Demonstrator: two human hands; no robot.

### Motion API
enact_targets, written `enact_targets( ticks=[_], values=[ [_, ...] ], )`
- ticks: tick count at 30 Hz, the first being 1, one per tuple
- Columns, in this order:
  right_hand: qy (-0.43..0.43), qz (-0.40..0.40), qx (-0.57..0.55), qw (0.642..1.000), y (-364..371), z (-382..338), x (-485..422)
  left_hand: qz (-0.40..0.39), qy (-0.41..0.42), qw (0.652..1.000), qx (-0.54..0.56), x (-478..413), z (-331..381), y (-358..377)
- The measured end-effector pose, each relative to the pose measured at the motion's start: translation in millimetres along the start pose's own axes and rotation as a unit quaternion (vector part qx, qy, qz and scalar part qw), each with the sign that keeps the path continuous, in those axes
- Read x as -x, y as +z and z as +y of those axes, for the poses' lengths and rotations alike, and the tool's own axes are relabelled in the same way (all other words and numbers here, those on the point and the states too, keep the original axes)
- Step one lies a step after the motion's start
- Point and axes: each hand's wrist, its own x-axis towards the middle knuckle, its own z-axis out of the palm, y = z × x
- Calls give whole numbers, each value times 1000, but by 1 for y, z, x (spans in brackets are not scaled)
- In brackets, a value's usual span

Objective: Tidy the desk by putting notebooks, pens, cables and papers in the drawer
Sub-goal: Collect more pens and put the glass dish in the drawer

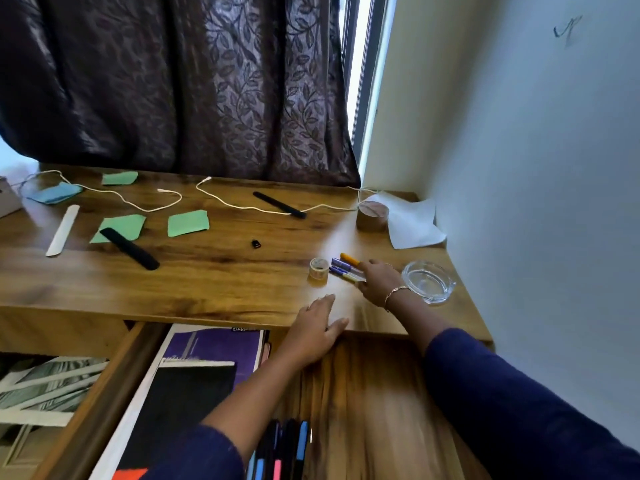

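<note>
Head view: a small bunch of pens [346, 270] lies on the desk [214, 271] near its right front. They are parallel, long axes running left to right, with their far ends pointing at a tape roll [319, 270] just beside them. The right hand [379, 280] covers their right ends; I cannot tell whether its fingers have closed. A glass ashtray [429, 280] sits close on the hand's right. The left hand [320, 327] rests flat, fingers straight, on the desk's front edge above the open drawer [104, 393], which holds a notebook [194, 375] and more pens. Farther back lie a cable [242, 202] and green papers [188, 222].
</note>
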Motion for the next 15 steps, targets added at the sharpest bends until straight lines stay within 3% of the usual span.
enact_targets(
  ticks=[7,11,15],
  values=[
    [56,-72,-10,996,16,12,-52,-34,13,996,-77,-33,-6,-1],
    [59,-57,39,996,26,17,-58,-30,16,998,-56,-38,-13,5],
    [103,-66,-11,992,28,16,-60,-21,7,1000,-9,-40,-15,8]
  ],
)
